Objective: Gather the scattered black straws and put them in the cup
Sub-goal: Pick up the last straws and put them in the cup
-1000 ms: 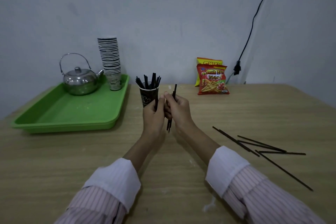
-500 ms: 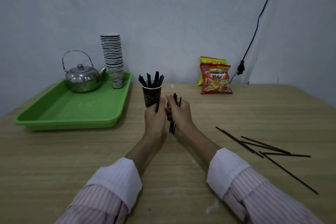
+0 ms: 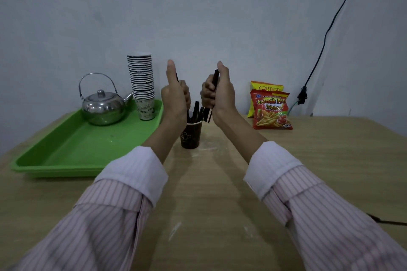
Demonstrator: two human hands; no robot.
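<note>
A person's left grip (image 3: 176,97) and right grip (image 3: 221,92) hover over a dark paper cup (image 3: 191,138) on the wooden bench (image 3: 330,160). Each is curled round thin black plastic straws (image 3: 214,82), and more stand in the cup. The right bundle's lower ends hang just beside the rim, not clearly inside. Released now, they would likely strike the rim, scatter, or tip the light cup. What looks like another straw (image 3: 389,223) lies near the bench's right edge.

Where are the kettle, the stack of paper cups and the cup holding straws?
kettle (image 3: 103,110), head view, shiny body.
stack of paper cups (image 3: 142,81), head view, mid-stack.
cup (image 3: 191,136), head view, dark side wall.
</note>
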